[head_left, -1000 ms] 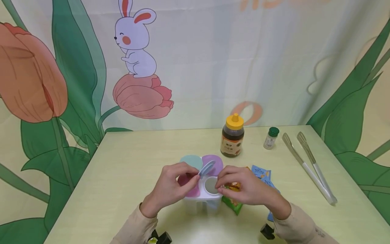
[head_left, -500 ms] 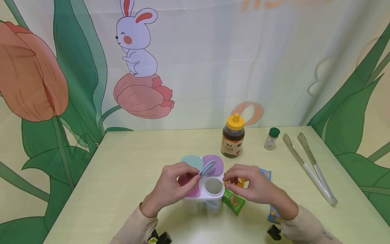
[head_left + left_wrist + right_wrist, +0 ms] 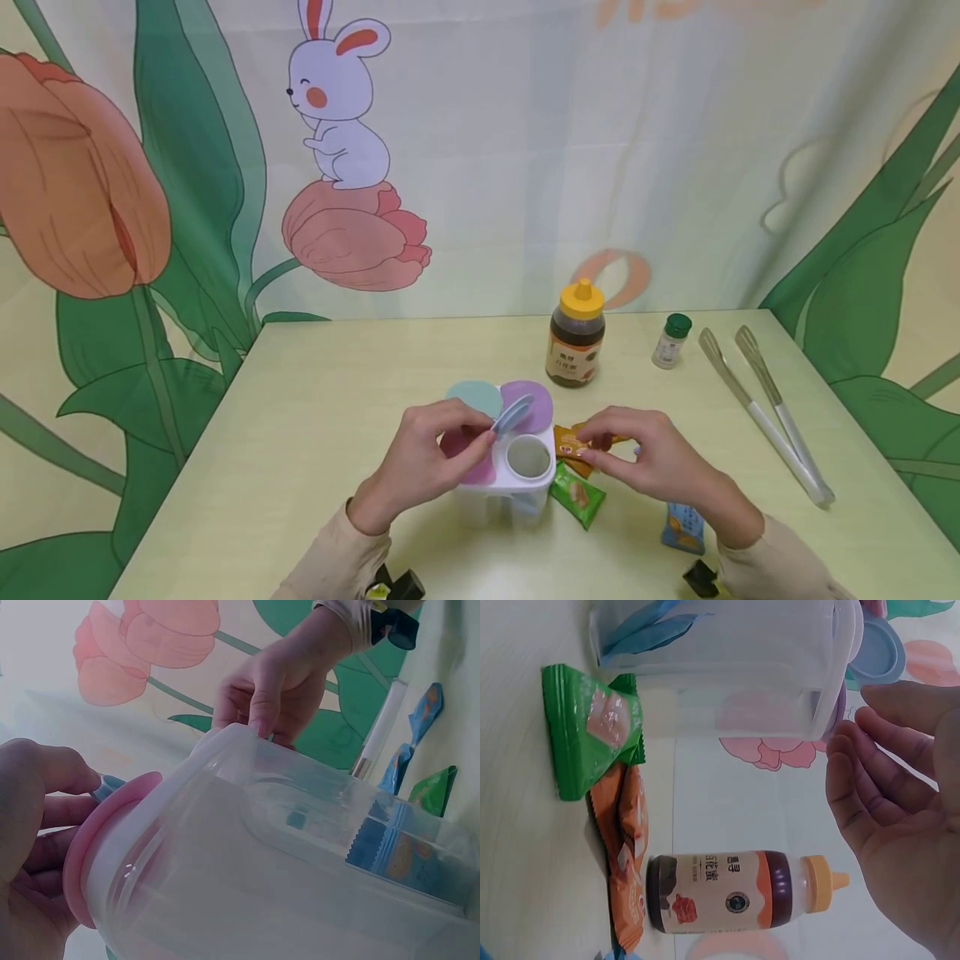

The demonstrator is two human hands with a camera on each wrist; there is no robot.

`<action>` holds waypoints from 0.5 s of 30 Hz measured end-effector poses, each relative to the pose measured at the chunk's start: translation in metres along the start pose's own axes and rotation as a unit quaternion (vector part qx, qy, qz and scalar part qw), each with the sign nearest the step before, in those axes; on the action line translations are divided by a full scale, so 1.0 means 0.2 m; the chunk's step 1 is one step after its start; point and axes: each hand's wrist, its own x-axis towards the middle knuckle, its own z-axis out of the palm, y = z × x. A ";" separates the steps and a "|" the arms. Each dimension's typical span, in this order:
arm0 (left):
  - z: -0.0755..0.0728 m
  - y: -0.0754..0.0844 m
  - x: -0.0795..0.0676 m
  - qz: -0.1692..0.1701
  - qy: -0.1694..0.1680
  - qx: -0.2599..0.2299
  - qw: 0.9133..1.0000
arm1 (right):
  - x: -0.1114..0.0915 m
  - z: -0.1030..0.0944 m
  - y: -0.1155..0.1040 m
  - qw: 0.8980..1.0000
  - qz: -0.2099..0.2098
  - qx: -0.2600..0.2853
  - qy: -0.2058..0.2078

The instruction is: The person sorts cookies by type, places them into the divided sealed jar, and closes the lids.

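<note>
My left hand (image 3: 427, 454) pinches the small blue lid (image 3: 514, 412), tilted up beside the round opening (image 3: 528, 457) of a clear storage box with a white top (image 3: 517, 480). Its other lids, teal (image 3: 476, 398), purple (image 3: 528, 404) and pink (image 3: 477, 472), lie flat. Blue packets (image 3: 649, 634) show through the box wall in the right wrist view. My right hand (image 3: 652, 454) hovers right of the box, fingers loosely bent and holding nothing. Beneath its fingertips lie orange snack packets (image 3: 567, 442), partly hidden, and a green packet (image 3: 577, 494) lies nearer me.
Behind the box stands a honey bottle (image 3: 574, 337) with a yellow cap. Further right are a small green-capped jar (image 3: 671, 340) and long tongs (image 3: 765, 417). A blue packet (image 3: 684, 527) lies near my right wrist. A printed curtain (image 3: 480, 167) hangs behind the table.
My right hand has moved right, away from the box's opening, uncovering more of the orange and green packets. My left hand keeps its hold on the blue lid.
</note>
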 end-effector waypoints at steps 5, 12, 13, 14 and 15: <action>0.00 0.01 0.00 -0.002 0.000 0.003 1.000 | -0.04 -0.02 0.03 1.000 0.008 -0.019 0.006; 0.00 0.00 0.00 0.004 0.003 0.003 1.000 | -0.08 -0.04 0.06 0.999 0.011 -0.034 0.012; 0.00 0.00 0.00 0.005 0.002 0.003 1.000 | -0.08 -0.05 0.06 0.999 0.010 -0.035 0.014; 0.00 0.00 0.00 0.005 0.002 0.002 1.000 | -0.09 -0.05 0.07 0.999 0.008 -0.036 0.015; 0.00 0.00 0.01 0.005 0.001 0.002 1.000 | -0.09 -0.05 0.07 0.999 0.007 -0.038 0.018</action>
